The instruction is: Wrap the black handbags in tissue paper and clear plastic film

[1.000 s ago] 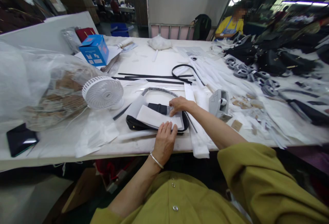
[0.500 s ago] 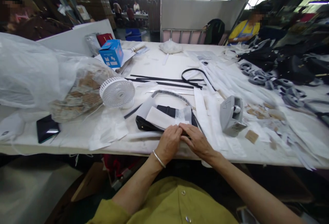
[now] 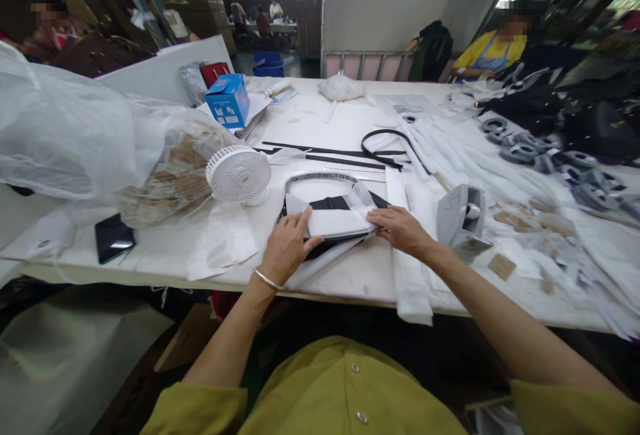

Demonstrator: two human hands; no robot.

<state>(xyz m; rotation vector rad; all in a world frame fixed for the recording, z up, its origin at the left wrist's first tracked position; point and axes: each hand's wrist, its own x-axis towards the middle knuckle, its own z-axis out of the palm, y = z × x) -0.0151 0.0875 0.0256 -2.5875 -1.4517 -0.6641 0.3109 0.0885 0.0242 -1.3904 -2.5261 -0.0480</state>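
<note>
A black handbag [image 3: 330,204] lies on the table in front of me, with a white sheet [image 3: 336,223] across its front. Its handle [image 3: 320,176] arches up behind it, wrapped in clear film. My left hand [image 3: 290,240] grips the bag's left end, thumb on the front and fingers along the side. At the other end, my right hand [image 3: 400,227] pinches the sheet's corner and the bag together. The fingertips under the bag are hidden. A white strip [image 3: 330,255] lies beneath the bag's front edge.
Left of the bag stand a white fan [image 3: 237,174] and a phone [image 3: 115,238]. A grey tape dispenser [image 3: 460,215] stands to the right. Black straps [image 3: 335,155] lie behind, and a blue box [image 3: 227,100] sits farther back. A co-worker in yellow [image 3: 493,52] sits at far right.
My hands have parted from the middle of the bag's front edge to its two ends. The bag has turned slightly, and its white sheet now lies straighter across the front.
</note>
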